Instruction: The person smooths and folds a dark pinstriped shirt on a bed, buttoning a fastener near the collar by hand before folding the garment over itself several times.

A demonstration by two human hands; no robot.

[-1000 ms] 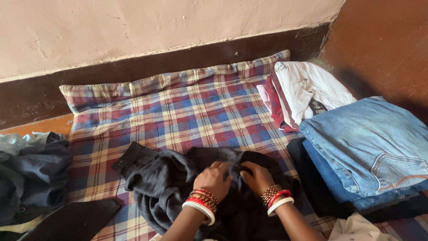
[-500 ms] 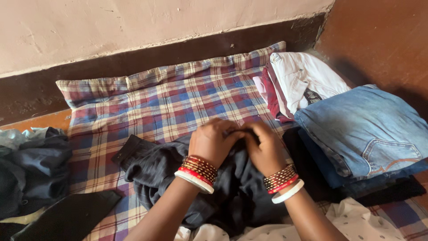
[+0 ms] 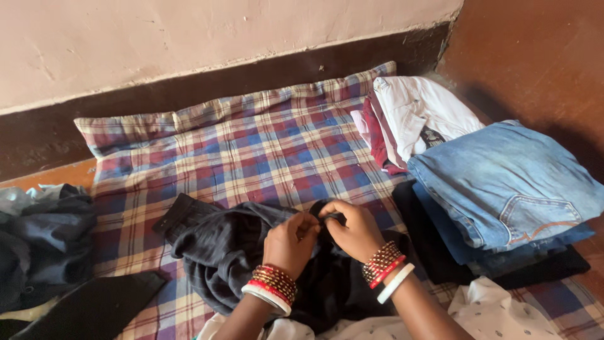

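Note:
A crumpled dark grey garment [image 3: 220, 245] lies on a plaid quilt [image 3: 251, 151] in front of me. My left hand [image 3: 290, 241] and my right hand [image 3: 353, 228] meet over the middle of the garment, and both pinch a fold of its dark fabric between fingers and thumb. Each wrist carries red, gold and white bangles. The part of the garment under my hands and forearms is hidden.
Folded blue jeans [image 3: 503, 182] sit stacked on dark clothes at the right, with white and maroon folded clothes [image 3: 409, 116] behind them. A heap of dark clothes [image 3: 44, 245] lies at the left. White dotted fabric [image 3: 497, 311] is at the bottom right. A wall runs along the back.
Both hands lifted forward over the garment half a second ago, then drew back toward me and lower, still gripping the fabric. The view has shifted slightly.

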